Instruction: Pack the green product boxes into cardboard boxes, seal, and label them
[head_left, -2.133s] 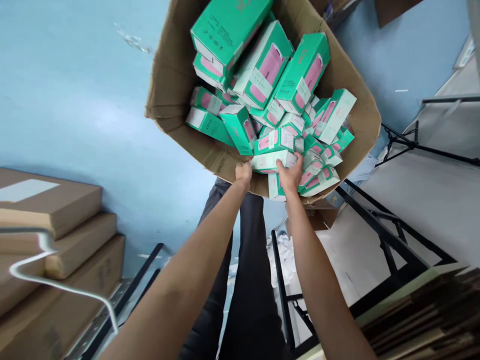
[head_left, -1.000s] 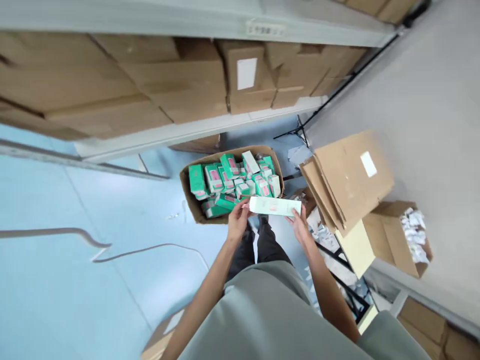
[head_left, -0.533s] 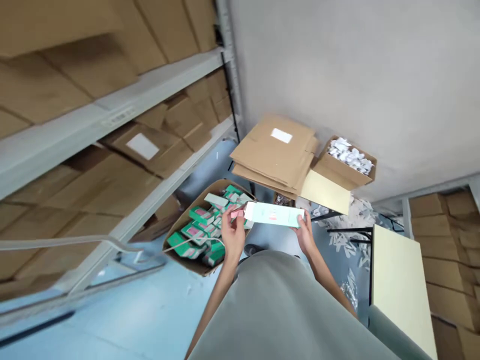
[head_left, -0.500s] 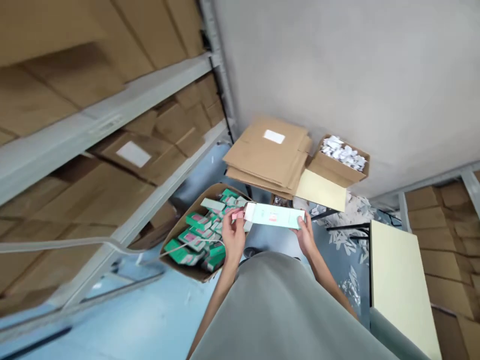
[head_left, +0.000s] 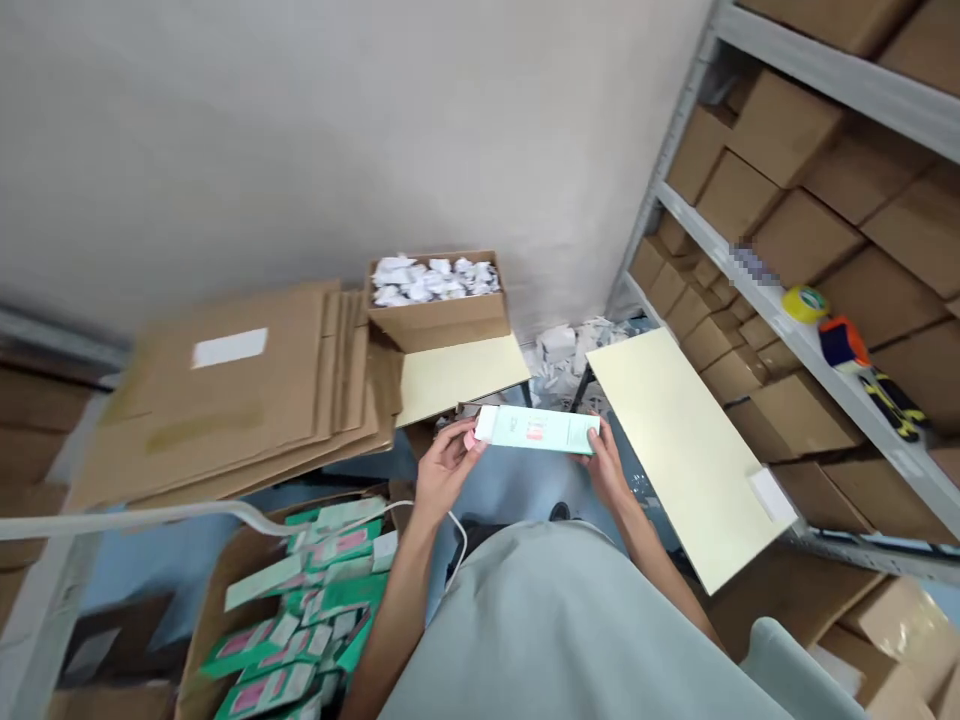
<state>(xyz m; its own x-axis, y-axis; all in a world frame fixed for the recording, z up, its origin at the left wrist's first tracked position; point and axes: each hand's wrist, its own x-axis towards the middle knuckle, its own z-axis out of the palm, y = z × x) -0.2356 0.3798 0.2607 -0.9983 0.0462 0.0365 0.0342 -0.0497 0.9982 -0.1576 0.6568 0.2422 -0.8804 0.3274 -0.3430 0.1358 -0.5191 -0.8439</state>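
A long mint-green carton [head_left: 551,430] with pink print is held level in front of my body, its white flap end open on the left. My right hand [head_left: 606,465] grips the carton's right end, thumb on top. At the open end, my left hand [head_left: 444,470] pinches a small pink piece [head_left: 470,439], which may be part of what is inside; I cannot tell. Below and left of my left arm stands a large cardboard box [head_left: 217,590] filled with green and pink cartons [head_left: 330,600].
Flattened cardboard [head_left: 217,390] is stacked at left. A box of crumpled white paper [head_left: 442,320] stands beside a cream board [head_left: 457,375]. At right is a cream tabletop [head_left: 675,440]; behind it, a metal shelf [head_left: 817,350] holds boxes, tape [head_left: 804,303] and a cutter [head_left: 892,400]. A white cable [head_left: 150,522] crosses the left side.
My view has swung to the right, bringing the right-hand shelf and tabletop into fuller sight. Both hands keep hold of the carton and the pink piece at its open end.
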